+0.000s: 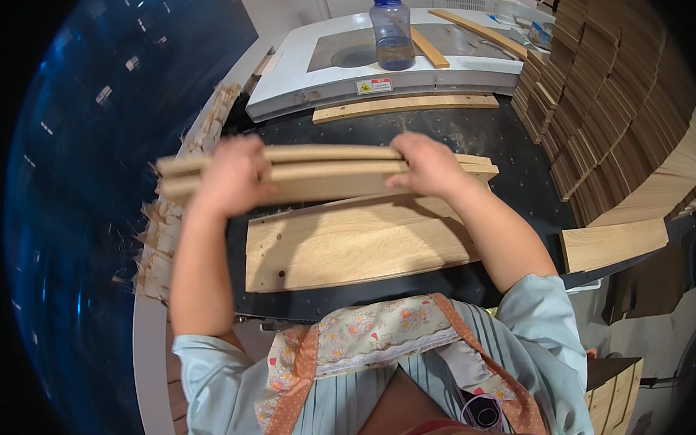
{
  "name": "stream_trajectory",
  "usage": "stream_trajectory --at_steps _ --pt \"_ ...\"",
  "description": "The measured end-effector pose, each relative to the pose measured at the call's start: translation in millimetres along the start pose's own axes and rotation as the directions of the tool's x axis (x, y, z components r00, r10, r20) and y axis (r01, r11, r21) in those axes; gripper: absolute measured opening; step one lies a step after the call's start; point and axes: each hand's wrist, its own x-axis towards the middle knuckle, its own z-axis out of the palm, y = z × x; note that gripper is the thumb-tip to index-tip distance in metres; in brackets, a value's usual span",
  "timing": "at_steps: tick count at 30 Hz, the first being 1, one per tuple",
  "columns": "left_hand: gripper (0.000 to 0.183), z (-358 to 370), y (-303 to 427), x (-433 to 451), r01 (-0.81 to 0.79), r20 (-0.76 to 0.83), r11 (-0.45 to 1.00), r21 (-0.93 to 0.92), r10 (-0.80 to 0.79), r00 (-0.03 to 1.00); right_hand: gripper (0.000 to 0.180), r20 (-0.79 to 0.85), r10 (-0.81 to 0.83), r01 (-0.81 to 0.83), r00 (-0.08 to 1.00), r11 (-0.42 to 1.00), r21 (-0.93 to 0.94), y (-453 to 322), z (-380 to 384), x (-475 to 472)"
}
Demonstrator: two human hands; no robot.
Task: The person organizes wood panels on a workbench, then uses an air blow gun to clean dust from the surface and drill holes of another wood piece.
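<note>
Two long wood-grain boards (332, 175) are gripped on edge, side by side, over the black table (443, 129). My left hand (234, 176) clasps them toward their left end, and my right hand (427, 165) holds them toward the right. Both hands and the boards' left end are blurred. Below them on the table lies a flat wood-grain panel (353, 240), with dark holes along its left end. Shadows of my arms fall across this panel. Whether the held boards touch it at the right end, I cannot tell.
A white machine (306, 84) at the back carries a blue-capped water bottle (393, 35) and wood strips (428, 46). Another strip (403, 107) lies before it. Tall board stacks (599, 100) rise at right, beside a single board (614, 244). A bristled strip (157, 245) edges the left.
</note>
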Motion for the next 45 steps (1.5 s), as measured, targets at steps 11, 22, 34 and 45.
stream_trajectory --at_steps 11,22,34,45 --pt "0.069 -99.3 57.0 54.8 -0.325 -0.954 0.929 -0.18 -0.085 0.286 0.043 -0.432 0.274 0.259 0.859 0.496 0.829 -16.8 -11.4 18.8" --pt "0.044 32.9 130.9 112.2 -0.345 -0.218 -0.193 -0.919 -0.481 0.849 0.047 -0.306 0.208 0.16 0.929 0.521 0.838 -4.3 -9.6 3.2" --pt "0.055 45.0 117.5 91.4 -0.39 -0.249 -0.162 -0.906 -0.541 0.803 0.064 -0.37 0.081 0.281 0.926 0.509 0.813 -30.7 -11.0 43.9" --pt "0.055 56.6 113.5 76.5 -0.449 -0.258 -0.215 -0.867 -0.577 0.775 0.067 -0.366 0.033 0.318 0.93 0.427 0.847 -46.9 -5.1 51.2"
